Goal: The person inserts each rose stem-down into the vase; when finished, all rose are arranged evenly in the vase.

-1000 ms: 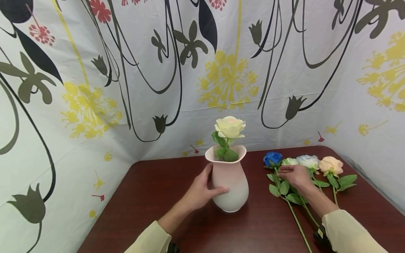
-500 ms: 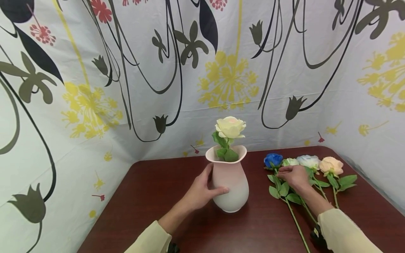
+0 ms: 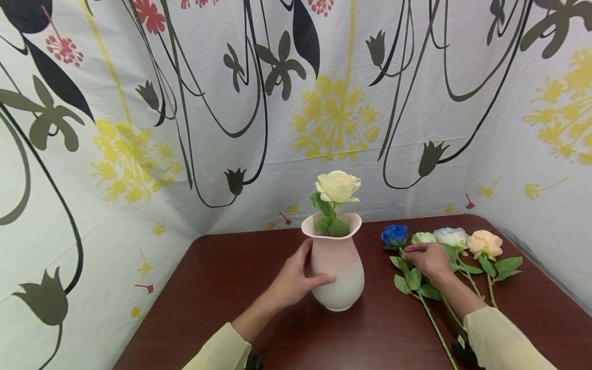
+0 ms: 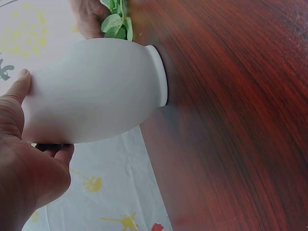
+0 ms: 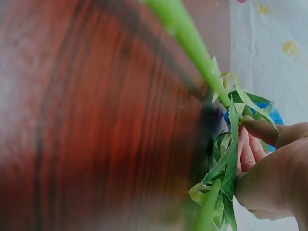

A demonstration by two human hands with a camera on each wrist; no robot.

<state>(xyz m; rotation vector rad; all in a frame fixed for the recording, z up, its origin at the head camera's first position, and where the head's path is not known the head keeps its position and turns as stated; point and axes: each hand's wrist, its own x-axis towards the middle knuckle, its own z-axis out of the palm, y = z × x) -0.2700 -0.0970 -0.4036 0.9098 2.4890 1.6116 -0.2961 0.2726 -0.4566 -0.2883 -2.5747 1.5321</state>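
A white vase [image 3: 337, 272] with a faintly pink, wavy rim stands upright on the table, and a cream rose [image 3: 338, 187] rises from its mouth. My left hand [image 3: 288, 281] grips the vase from the left, thumb across its front; in the left wrist view the fingers curl behind the vase wall [image 4: 96, 91]. To the right, my right hand [image 3: 430, 261] pinches the stem of a blue rose [image 3: 394, 235] just below the bloom. In the right wrist view its thumb [image 5: 262, 129] presses the green stem [image 5: 192, 43], and leaves partly hide the fingers.
Beside the right hand lie a pale green rose [image 3: 423, 237], a pale blue rose [image 3: 450, 237] and a peach rose [image 3: 484, 243], their stems toward the front. The dark red wooden table [image 3: 222, 288] meets a patterned cloth backdrop [image 3: 277, 123] at its back.
My right hand has moved slightly left, and the blue rose has shifted left with it. The left hand and the vase hold their place.
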